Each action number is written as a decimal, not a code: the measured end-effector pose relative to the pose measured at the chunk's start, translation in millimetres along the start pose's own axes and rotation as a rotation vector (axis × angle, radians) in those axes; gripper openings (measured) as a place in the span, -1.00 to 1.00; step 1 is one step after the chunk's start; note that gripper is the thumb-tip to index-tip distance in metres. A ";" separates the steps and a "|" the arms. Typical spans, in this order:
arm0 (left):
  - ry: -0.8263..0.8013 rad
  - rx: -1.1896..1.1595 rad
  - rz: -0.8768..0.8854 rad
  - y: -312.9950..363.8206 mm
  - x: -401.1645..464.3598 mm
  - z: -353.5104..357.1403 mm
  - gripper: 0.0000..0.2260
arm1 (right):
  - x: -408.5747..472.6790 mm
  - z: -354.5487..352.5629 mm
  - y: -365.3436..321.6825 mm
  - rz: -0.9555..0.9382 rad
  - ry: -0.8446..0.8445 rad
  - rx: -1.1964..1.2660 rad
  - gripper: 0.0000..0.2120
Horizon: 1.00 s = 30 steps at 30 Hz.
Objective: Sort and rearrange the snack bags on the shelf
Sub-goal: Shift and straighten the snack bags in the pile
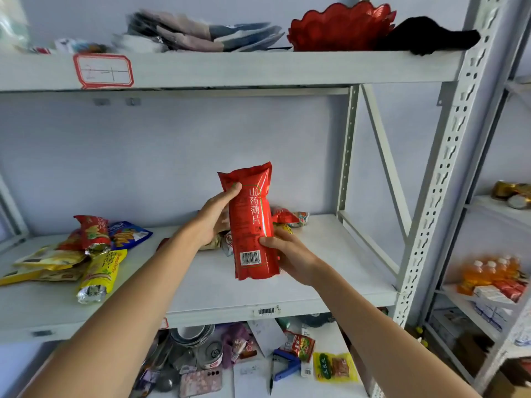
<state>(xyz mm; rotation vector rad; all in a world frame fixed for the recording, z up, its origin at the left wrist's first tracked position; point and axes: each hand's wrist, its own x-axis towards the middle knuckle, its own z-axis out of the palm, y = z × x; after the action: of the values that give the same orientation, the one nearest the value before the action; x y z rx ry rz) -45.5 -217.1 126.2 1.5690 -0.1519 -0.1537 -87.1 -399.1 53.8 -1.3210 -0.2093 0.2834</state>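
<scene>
So the tall red snack bag (253,222) is up in the air over the middle shelf (316,288), standing upright with its long axis pretty much vertical, barcode end down. Both hands are on it: the left hand (214,216) has fingers wrapped around the upper left edge, the right hand (287,254) pinches the lower right side. Neither hand is really nearer, the bag sits right between them. Behind it there's a small heap of packets (287,218), and off to the left a messier pile of bags (86,254). My guess is it gets set down on the bare stretch of shelf right underneath.
</scene>
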 end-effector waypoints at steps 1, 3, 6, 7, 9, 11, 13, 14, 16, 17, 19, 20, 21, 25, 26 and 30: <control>0.007 -0.033 0.000 -2.6 -2.6 -1.2 -0.44 | 0.0 1.1 2.3 0.019 -0.027 -0.006 -0.45; 0.051 -0.068 0.011 -8.8 -3.0 -6.4 -0.51 | 0.0 4.3 6.9 0.033 -0.046 -0.004 -0.45; 0.149 -0.039 0.043 -13.8 -8.1 -18.6 -0.54 | 0.0 18.2 11.4 -0.003 0.003 -0.054 -0.55; 0.195 -0.010 0.056 -15.3 -9.2 -23.6 -0.58 | 0.2 24.5 13.4 -0.037 0.065 -0.110 -0.56; 0.298 0.000 0.089 -19.4 -12.3 -34.3 -0.70 | 4.8 41.8 22.2 -0.158 0.237 -0.259 -0.59; 0.425 0.009 0.126 -25.0 -12.3 -45.7 -0.70 | 11.0 64.7 35.0 -0.314 0.383 -0.488 -0.61; 0.559 0.056 0.138 -30.2 -9.1 -57.1 -0.58 | 18.7 90.9 48.4 -0.375 0.399 -0.723 -0.53; 0.613 0.100 0.135 -31.2 -8.4 -62.9 -0.56 | 24.0 105.3 55.0 -0.380 0.391 -0.831 -0.46; 0.667 0.182 0.131 -30.4 -10.2 -76.8 -0.58 | 36.4 134.5 65.5 -0.357 0.394 -0.977 -0.30; 0.670 0.214 0.122 -28.9 -12.9 -82.1 -0.57 | 42.6 145.9 68.6 -0.336 0.415 -1.013 -0.21; 0.668 0.258 0.093 -25.9 -16.0 -101.0 -0.54 | 59.9 170.7 74.0 -0.273 0.467 -1.041 -0.08; 0.647 0.261 0.085 -24.1 -18.8 -113.3 -0.53 | 69.4 181.6 75.5 -0.235 0.495 -1.038 -0.04; 0.613 0.242 0.083 -22.2 -21.2 -126.7 -0.53 | 79.0 191.7 76.6 -0.209 0.521 -1.022 -0.02; 0.476 0.169 0.084 -20.4 -29.6 -192.4 -0.51 | 118.3 223.3 83.0 -0.175 0.491 -0.822 -0.23; 0.477 0.198 0.085 -22.4 -30.5 -214.5 -0.53 | 129.4 232.0 87.1 -0.165 0.460 -0.748 -0.29; 0.520 0.254 0.034 -33.6 -30.8 -299.5 -0.37 | 160.0 267.1 103.1 -0.059 0.211 -0.400 -0.39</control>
<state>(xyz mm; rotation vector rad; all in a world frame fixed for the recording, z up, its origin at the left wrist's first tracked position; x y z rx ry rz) -17.8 82.9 93.7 1.8064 0.2182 0.3119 -27.1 -79.0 15.2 -1.7257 -0.1292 0.0498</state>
